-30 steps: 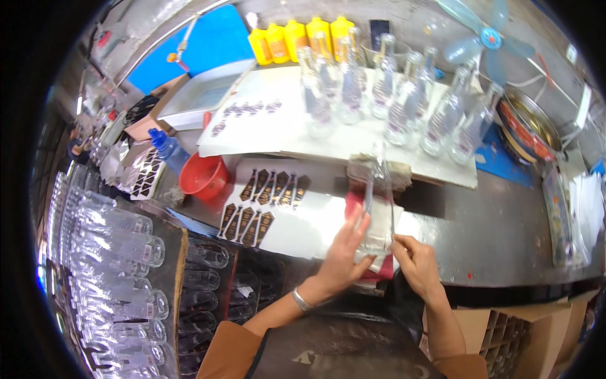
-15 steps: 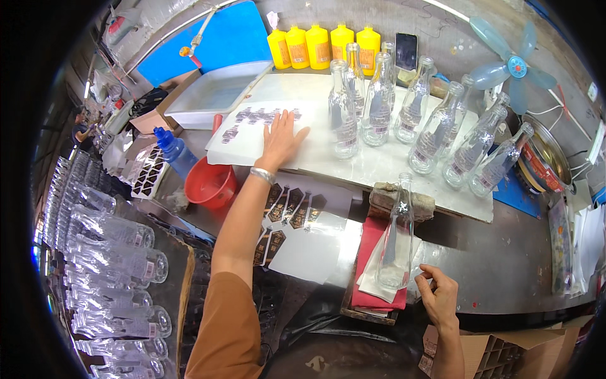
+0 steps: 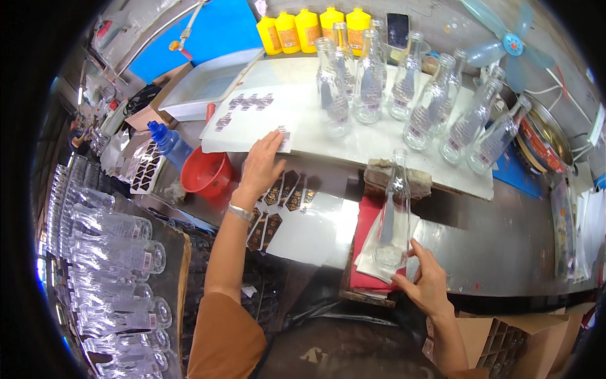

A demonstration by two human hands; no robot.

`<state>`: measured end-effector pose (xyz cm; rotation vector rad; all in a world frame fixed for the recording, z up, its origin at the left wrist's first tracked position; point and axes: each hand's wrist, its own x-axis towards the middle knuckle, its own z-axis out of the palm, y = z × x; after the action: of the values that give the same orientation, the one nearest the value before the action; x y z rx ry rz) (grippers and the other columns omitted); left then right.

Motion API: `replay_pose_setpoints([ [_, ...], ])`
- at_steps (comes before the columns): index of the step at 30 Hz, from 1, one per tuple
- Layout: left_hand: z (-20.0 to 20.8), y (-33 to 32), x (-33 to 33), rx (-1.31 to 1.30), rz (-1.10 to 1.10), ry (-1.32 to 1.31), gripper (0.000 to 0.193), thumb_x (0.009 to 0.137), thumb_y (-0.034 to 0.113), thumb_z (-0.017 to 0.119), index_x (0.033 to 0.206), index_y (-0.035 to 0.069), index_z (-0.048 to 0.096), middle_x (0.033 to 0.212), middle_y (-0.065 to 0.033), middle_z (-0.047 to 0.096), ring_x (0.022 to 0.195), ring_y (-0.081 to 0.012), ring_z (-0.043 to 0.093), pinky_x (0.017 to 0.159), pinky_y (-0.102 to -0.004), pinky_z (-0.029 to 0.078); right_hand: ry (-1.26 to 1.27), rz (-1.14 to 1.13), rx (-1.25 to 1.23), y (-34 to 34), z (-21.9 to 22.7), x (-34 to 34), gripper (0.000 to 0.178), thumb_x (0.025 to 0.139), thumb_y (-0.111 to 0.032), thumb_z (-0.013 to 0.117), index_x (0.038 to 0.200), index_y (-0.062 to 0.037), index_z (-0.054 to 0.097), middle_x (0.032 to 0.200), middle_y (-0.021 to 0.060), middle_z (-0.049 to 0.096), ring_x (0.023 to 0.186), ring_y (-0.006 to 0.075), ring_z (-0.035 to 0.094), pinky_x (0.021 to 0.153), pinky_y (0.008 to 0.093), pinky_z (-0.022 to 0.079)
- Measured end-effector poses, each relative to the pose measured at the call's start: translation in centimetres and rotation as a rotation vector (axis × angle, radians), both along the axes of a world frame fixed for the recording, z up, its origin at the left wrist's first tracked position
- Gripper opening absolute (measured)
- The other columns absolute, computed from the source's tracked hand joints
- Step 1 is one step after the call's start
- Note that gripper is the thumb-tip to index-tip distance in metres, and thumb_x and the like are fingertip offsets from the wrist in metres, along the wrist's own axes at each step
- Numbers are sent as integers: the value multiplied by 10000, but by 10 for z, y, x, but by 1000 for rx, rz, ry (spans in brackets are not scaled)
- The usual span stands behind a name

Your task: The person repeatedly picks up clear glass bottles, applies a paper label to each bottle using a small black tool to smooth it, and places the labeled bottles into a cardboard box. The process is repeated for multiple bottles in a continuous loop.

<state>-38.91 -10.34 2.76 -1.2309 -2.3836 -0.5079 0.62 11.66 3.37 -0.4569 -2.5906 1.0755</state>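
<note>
My left hand (image 3: 260, 165) reaches forward with fingers stretched out, the thumb apart. Its fingertips lie on a small printed label (image 3: 283, 135) at the near right edge of a white sheet (image 3: 243, 136). More purplish labels (image 3: 252, 101) sit on that sheet. My right hand (image 3: 426, 278) is open, thumb and fingers apart, beside the base of a clear glass bottle (image 3: 395, 218). That bottle lies with its neck on a cloth-wrapped rest (image 3: 418, 179) and its body over folded white and red cloth (image 3: 366, 221). Whether the right fingertips touch it I cannot tell.
Several clear bottles (image 3: 368, 95) stand on the white board. A red bucket (image 3: 207, 174), blue squeeze bottle (image 3: 172, 144) and white tray (image 3: 208, 82) are left. Dark labels (image 3: 271, 230) lie below my left hand. Stacked bottles (image 3: 120, 252) fill the far left; a divided carton (image 3: 524, 338) sits lower right.
My left hand has drawn back toward me, and a label under its fingertips has shifted to the sheet's near edge. My right hand has moved closer to the bottle's base, its fingers spreading.
</note>
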Motion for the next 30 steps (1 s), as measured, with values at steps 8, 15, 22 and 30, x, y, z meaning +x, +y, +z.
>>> replay_pose_setpoints([
  [8, 1, 11, 62, 428, 86, -760, 287, 1018, 146, 596, 1243, -8, 683, 1185, -98, 728, 1048, -169, 677, 916, -286, 513, 49, -100, 235, -13, -12, -11, 677, 743, -167, 803, 1364, -59, 554, 956, 103, 648, 755, 300, 668, 612, 396, 526],
  [15, 38, 64, 189, 269, -300, -406, 546, 922, 115, 699, 1423, -16, 525, 1491, -207, 511, 1382, -332, 496, 1159, -406, 355, 19, -117, 288, -16, -8, -13, 691, 752, -193, 819, 1369, -52, 543, 953, 102, 637, 732, 292, 663, 619, 395, 528],
  [22, -28, 22, 74, 99, 282, 112, 987, 779, 90, 785, 1584, 24, 218, 1647, -248, 175, 1520, -398, 210, 1202, -557, 214, 19, -94, 234, -14, -9, -11, 708, 730, -165, 830, 1366, -41, 547, 945, 94, 628, 759, 287, 660, 644, 393, 535],
  [30, -46, 23, 41, 180, 179, 299, 698, 793, 49, 746, 1443, 45, 491, 1563, -210, 382, 1455, -375, 355, 1171, -526, 291, 75, -92, 259, -11, -14, -10, 716, 730, -193, 825, 1366, -36, 536, 922, 95, 603, 689, 285, 638, 586, 385, 515],
])
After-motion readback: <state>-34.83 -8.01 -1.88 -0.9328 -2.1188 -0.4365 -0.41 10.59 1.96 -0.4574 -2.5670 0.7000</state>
